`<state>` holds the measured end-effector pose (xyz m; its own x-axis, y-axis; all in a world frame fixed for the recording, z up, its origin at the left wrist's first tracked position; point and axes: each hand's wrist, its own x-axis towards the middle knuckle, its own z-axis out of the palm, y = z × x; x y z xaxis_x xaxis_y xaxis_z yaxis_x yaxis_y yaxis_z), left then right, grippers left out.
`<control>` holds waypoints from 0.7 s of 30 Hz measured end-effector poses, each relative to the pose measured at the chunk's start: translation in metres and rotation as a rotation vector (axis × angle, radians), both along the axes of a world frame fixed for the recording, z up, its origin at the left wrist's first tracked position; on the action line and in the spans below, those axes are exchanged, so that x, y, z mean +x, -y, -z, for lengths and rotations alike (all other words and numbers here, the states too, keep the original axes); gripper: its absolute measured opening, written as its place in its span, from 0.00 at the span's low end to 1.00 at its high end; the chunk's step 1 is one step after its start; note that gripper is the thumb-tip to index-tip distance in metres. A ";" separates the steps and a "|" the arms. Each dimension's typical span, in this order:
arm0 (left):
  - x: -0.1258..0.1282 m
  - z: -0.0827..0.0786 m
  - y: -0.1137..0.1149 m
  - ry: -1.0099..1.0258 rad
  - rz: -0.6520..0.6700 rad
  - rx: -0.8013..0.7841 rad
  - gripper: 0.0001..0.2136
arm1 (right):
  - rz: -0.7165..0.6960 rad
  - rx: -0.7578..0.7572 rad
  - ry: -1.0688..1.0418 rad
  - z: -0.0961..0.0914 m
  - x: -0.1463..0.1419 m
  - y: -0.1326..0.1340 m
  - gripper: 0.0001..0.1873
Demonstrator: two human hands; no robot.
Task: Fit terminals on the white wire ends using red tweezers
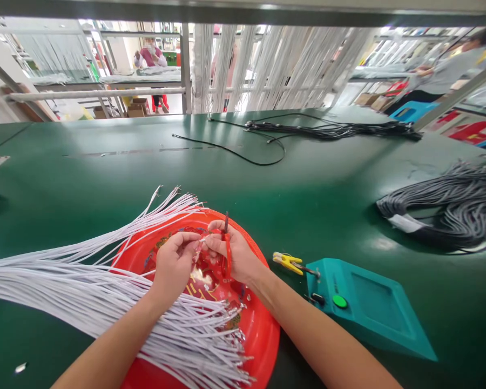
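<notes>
Over a red basin my two hands meet at the end of a white cable. My left hand pinches the cable near its tip. In my right hand are red-handled scissors, their dark blades pointing up and away, while its thumb and fingertips also touch the cable end. A thick bundle of white cables lies across the basin under my left forearm, with metallic tips at the right. Another fan of white cables rests over the basin's far left rim.
A teal device with a green button and yellow clip stands at right. Coiled grey cables lie beyond it, black cables at the table's back. White strands hang behind. A person sits far right; another is farther back.
</notes>
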<state>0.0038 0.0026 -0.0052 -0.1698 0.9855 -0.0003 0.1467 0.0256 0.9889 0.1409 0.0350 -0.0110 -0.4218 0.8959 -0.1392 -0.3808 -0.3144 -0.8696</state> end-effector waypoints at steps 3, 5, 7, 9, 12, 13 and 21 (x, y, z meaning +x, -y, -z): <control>0.003 -0.006 0.001 0.103 0.013 0.007 0.06 | -0.169 -0.197 -0.192 -0.001 0.002 -0.001 0.23; 0.004 -0.009 0.001 0.143 0.008 0.002 0.06 | -0.205 -0.227 -0.219 0.001 0.002 -0.002 0.23; 0.004 -0.010 0.001 0.159 -0.025 -0.012 0.07 | -0.142 -0.188 -0.169 0.005 0.001 -0.002 0.23; 0.004 -0.009 0.000 0.161 -0.066 -0.021 0.08 | -0.002 -0.110 -0.088 0.008 -0.001 -0.003 0.20; 0.003 -0.008 -0.002 0.153 -0.096 -0.028 0.09 | 0.195 0.026 0.014 0.010 -0.003 -0.004 0.17; 0.003 -0.007 -0.002 0.145 -0.091 -0.032 0.10 | 0.227 0.073 0.045 0.010 -0.004 -0.003 0.16; 0.004 -0.006 -0.002 0.055 -0.056 -0.014 0.09 | 0.349 0.422 0.334 0.004 -0.007 0.007 0.12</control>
